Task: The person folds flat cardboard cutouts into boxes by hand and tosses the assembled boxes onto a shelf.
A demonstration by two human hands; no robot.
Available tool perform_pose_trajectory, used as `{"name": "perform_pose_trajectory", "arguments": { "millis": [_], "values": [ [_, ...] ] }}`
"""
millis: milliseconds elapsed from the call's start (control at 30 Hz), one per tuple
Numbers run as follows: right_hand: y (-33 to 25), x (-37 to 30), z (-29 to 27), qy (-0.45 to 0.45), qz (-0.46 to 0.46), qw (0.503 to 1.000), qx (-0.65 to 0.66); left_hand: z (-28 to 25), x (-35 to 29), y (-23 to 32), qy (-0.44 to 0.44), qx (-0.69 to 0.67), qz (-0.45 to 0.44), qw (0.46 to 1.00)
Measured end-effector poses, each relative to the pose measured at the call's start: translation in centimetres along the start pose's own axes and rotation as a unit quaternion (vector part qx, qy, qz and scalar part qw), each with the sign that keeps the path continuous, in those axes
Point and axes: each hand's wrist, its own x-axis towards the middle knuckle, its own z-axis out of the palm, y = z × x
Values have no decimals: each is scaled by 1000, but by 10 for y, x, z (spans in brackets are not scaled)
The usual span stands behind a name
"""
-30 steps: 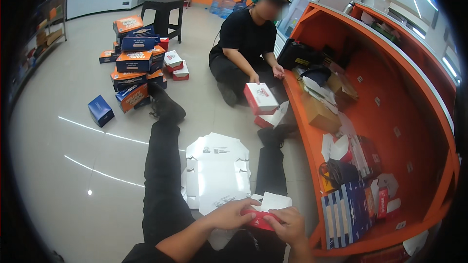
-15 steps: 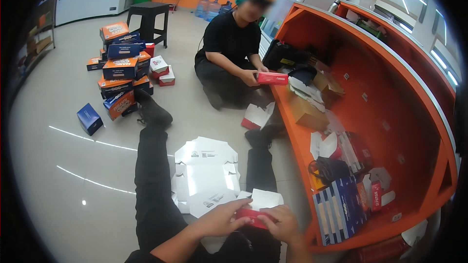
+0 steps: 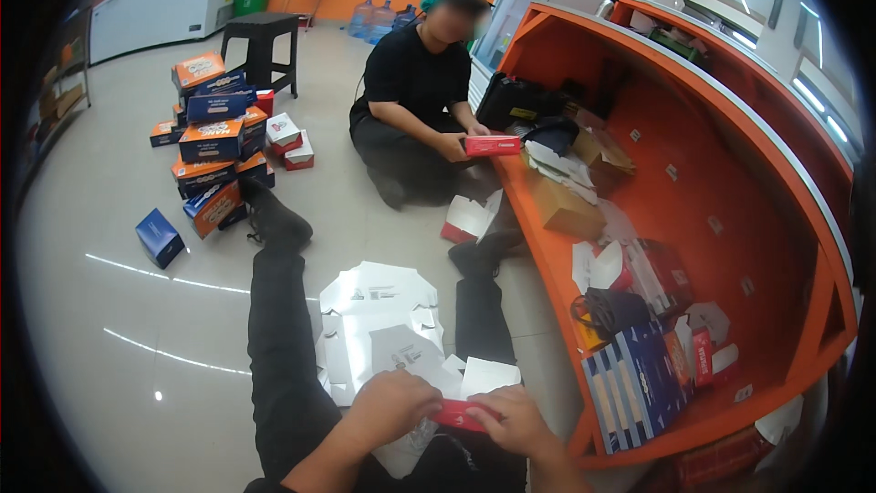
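Note:
A partly folded red and white cardboard box (image 3: pixel 459 414) is above my lap, its white inner flap (image 3: pixel 493 374) standing up at the back. My left hand (image 3: pixel 394 409) grips the box's left end with fingers bent over its edge. At the other end my right hand (image 3: pixel 517 420) is closed on it, thumb along the red front. Between my outstretched legs, just beyond the hands, lies a flattened white cardboard box (image 3: pixel 379 301), unfolded with its inner side up. My hands hide the lower edges of the held box.
Stacked orange and blue boxes (image 3: pixel 212 139) stand by my left foot, with a blue box (image 3: pixel 160 237) apart. A person (image 3: pixel 415 100) opposite holds a red box (image 3: pixel 493 145). An open red-white box (image 3: pixel 472 217) sits near my right foot. An orange shelf (image 3: pixel 547 310) full of packaging borders the right.
My left hand has shifted its hold at the left end of the red box, its fingers now bent over the edge. The whole view has moved slightly.

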Motion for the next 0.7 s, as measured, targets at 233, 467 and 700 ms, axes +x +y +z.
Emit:
{"name": "perform_pose_trajectory", "arguments": {
  "millis": [233,467,700],
  "values": [
    [2,-2,18,-42,-27,999,5,19,-1,10,0,38,-12,999],
    [16,-5,20,-27,-14,999,-31,35,1,11,10,-24,-10,1000],
    [7,-1,8,-15,-34,999,-8,39,2,19,63,-45,-34,996]
  ]
}}
